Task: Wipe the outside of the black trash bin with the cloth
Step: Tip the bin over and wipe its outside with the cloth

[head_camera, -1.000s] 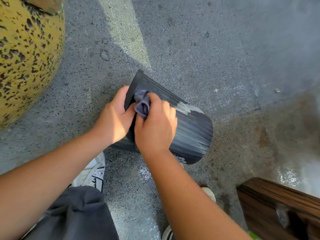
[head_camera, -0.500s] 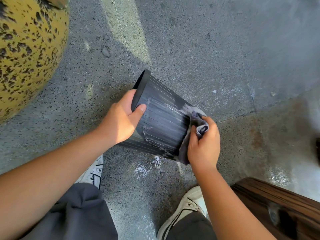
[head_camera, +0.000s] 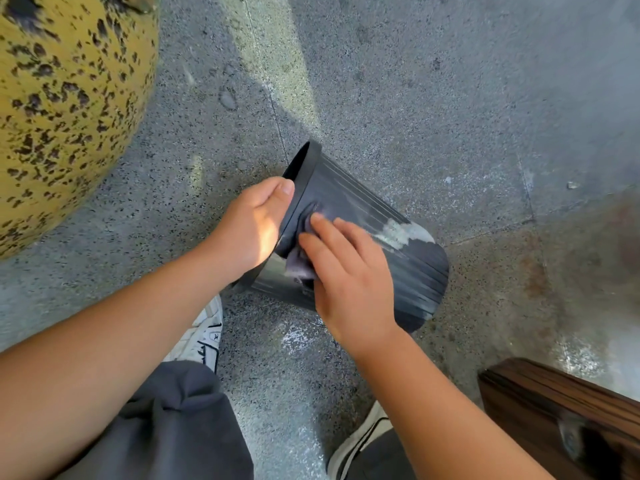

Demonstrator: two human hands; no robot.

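Now 1 left hand point(head_camera: 252, 223) grips 1 black trash bin point(head_camera: 415, 268), 1 flat-fingered right hand point(head_camera: 353, 278) pressing 1 cloth point(head_camera: 299, 265) against it.

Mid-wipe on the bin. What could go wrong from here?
1. The whitish crusted patch near the base of the black ribbed plastic trash bin lies beyond the small grey cloth; it may get missed.
2. The right hand presses the bunched cloth with straight fingers only; it could slip out.
3. The left hand grips just the rim; the bin, on its side, might roll.

Outdoor paved yard: speckled concrete ground point(head_camera: 415, 98)
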